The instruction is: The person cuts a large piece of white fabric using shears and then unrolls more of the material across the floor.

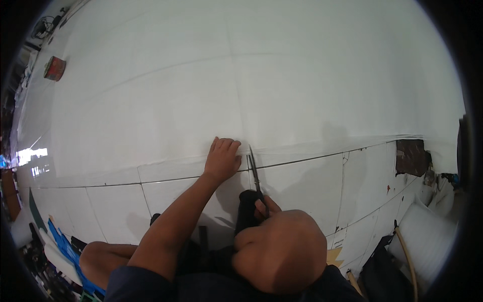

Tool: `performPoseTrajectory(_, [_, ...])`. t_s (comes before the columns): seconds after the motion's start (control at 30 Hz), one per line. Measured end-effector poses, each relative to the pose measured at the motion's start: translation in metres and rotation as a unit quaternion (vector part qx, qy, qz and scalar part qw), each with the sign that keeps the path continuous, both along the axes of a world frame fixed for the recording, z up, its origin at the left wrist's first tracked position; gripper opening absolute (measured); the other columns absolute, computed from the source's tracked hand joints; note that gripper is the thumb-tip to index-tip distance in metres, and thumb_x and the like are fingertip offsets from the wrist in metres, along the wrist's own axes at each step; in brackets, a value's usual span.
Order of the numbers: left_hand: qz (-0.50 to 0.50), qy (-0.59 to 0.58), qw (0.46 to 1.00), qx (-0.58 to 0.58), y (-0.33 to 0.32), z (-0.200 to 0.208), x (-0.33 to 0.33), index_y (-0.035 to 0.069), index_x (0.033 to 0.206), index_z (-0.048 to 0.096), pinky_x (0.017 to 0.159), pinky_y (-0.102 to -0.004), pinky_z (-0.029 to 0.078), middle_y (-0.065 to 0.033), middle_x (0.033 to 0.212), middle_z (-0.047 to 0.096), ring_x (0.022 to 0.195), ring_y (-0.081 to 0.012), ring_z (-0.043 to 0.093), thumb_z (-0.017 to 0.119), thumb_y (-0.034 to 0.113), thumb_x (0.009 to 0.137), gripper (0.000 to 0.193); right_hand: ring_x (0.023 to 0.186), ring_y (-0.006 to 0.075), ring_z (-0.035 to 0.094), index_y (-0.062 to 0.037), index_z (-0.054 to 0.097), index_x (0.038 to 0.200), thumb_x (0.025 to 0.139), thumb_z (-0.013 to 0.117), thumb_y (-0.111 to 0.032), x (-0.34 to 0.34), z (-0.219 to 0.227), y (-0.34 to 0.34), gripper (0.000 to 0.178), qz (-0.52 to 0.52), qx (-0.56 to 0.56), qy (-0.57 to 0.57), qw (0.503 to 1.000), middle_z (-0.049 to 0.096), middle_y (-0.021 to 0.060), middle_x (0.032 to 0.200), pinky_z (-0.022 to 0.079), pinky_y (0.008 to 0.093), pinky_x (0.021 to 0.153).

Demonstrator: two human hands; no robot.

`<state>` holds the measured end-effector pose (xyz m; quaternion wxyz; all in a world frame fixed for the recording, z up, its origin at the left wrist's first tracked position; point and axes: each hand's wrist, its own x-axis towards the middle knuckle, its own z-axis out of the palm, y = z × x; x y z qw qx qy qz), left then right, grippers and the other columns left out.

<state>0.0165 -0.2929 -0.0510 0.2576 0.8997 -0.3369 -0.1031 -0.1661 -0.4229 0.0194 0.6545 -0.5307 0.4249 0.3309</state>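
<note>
A large thin white sheet (312, 100), faintly creased, spreads over the tiled floor ahead of me, its near edge running from left to right. My left hand (224, 157) is on the sheet near this edge, fingers bent and close together, with a bit of the sheet gripped under them. Just to its right, a pair of dark scissors (255, 171) points away from me, tips at the sheet's edge. My right hand (267, 205) is closed round the scissors' handles, partly hidden behind my knee. Whether the blades have sheet between them is hard to make out.
A rusty red tin (55, 68) stands at the far left of the sheet. A dark brown flat piece (412, 156) lies at the sheet's right end. At lower right are a white roll (427, 241) and a wooden stick (405, 254). Blue material (63, 241) lies at lower left.
</note>
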Motion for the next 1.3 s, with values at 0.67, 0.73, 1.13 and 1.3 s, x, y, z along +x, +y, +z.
performPoseTrajectory(0.67, [0.069, -0.044, 0.995, -0.064, -0.011, -0.013, -0.009, 0.012, 0.089, 0.065, 0.104, -0.0596, 0.036, -0.0028, 0.087, 0.057, 0.091, -0.0250, 0.057, 0.070, 0.011, 0.076, 0.015, 0.064, 0.0129, 0.049, -0.0056, 0.051, 0.089, 0.096, 0.054, -0.048, 0.012, -0.044, 0.017, 0.043, 0.049, -0.129, -0.125, 0.983, 0.050, 0.0033, 0.067, 0.039, 0.0277, 0.062])
performPoseTrajectory(0.73, [0.070, -0.046, 0.995, -0.063, -0.009, -0.012, -0.009, 0.012, 0.088, 0.065, 0.104, -0.0596, 0.036, -0.0028, 0.087, 0.058, 0.091, -0.0249, 0.057, 0.070, 0.011, 0.076, 0.013, 0.059, 0.0124, 0.048, -0.0043, 0.052, 0.085, 0.096, 0.054, -0.044, 0.010, -0.050, 0.019, 0.041, 0.043, -0.154, -0.158, 0.974, 0.049, 0.0023, 0.062, 0.039, 0.0277, 0.057])
performPoseTrajectory(1.13, [0.071, -0.035, 0.995, -0.062, -0.006, -0.013, -0.010, 0.013, 0.088, 0.068, 0.105, -0.0599, 0.034, -0.0035, 0.088, 0.061, 0.091, -0.0254, 0.058, 0.069, 0.011, 0.077, 0.012, 0.069, 0.0258, 0.057, -0.0008, 0.056, 0.080, 0.090, 0.064, -0.044, 0.024, -0.047, 0.015, 0.045, 0.044, -0.170, -0.145, 0.974, 0.059, 0.0142, 0.071, 0.045, 0.0389, 0.068])
performPoseTrajectory(1.3, [0.067, -0.014, 0.995, -0.066, -0.005, -0.012, -0.007, 0.012, 0.089, 0.068, 0.105, -0.0593, 0.035, -0.0039, 0.089, 0.061, 0.093, -0.0258, 0.059, 0.069, 0.011, 0.076, 0.013, 0.060, 0.0178, 0.052, -0.0024, 0.055, 0.082, 0.093, 0.061, -0.042, 0.048, -0.069, 0.010, 0.042, 0.011, -0.161, -0.189, 0.969, 0.054, 0.0068, 0.066, 0.042, 0.0328, 0.059])
